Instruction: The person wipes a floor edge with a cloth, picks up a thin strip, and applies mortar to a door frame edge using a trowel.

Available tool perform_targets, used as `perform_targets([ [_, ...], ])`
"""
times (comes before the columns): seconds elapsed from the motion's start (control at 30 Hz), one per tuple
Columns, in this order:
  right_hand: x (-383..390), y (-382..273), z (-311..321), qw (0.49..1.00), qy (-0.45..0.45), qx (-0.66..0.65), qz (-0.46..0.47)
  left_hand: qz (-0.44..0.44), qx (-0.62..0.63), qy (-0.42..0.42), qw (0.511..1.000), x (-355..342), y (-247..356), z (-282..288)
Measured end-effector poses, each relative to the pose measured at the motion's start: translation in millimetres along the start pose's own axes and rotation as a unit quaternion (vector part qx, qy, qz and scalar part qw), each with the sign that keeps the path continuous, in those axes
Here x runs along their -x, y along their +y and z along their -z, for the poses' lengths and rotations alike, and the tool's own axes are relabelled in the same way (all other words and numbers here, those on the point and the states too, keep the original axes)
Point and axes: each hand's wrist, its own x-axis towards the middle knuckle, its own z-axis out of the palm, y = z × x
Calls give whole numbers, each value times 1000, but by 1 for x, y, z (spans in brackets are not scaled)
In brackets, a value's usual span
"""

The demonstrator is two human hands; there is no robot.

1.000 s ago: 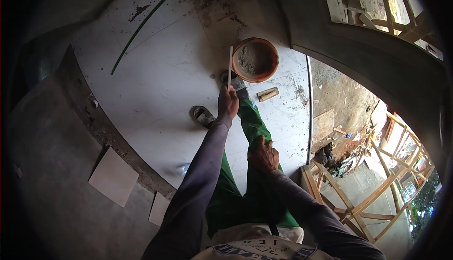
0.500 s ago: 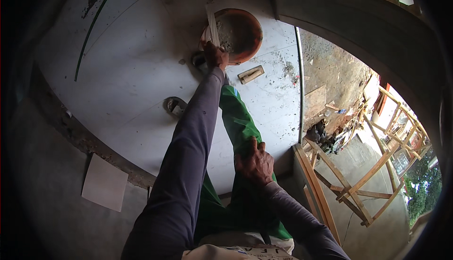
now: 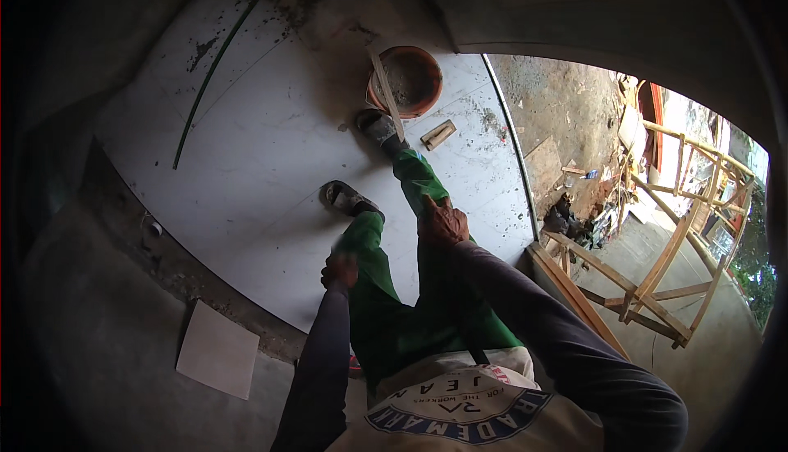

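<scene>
Both my hands are at my legs, over green trousers. Somewhat smeared by motion, my left hand point(image 3: 341, 270) is beside my left knee, and its fingers do not show clearly. My right hand point(image 3: 444, 223) rests on my right knee with fingers apart over the cloth, holding nothing. Beyond my right foot stands a round orange-brown bucket point(image 3: 436, 91) with grey mortar-like stuff point(image 3: 408, 78) in it. A thin wooden strip point(image 3: 385, 89) slants across the bucket's left side, its near end by my right foot. Near the bucket lies a small wooden float point(image 3: 438, 135).
A long green strip point(image 3: 215, 66) lies on the white tiled floor point(image 3: 254, 181) at far left. A pale square piece point(image 3: 217, 349) lies at lower left. To the right are a raised edge point(image 3: 513, 148), a wooden frame point(image 3: 657, 288) and debris point(image 3: 574, 214).
My left hand has let go of the wooden strip and come back to my left knee. The strip now leans over the bucket alone. My right hand stays on my knee; the view has shifted.
</scene>
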Motion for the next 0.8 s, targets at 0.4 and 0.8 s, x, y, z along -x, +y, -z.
perform_targets([
  [0.4, 96, 22, -109, 998, 27, -27, -51, -142, 38, 2, 989, 144, -92, -33],
  [0.8, 177, 131, -90, 980, -96, -128, -115, -176, -30, 20, 984, 155, -79, -64],
])
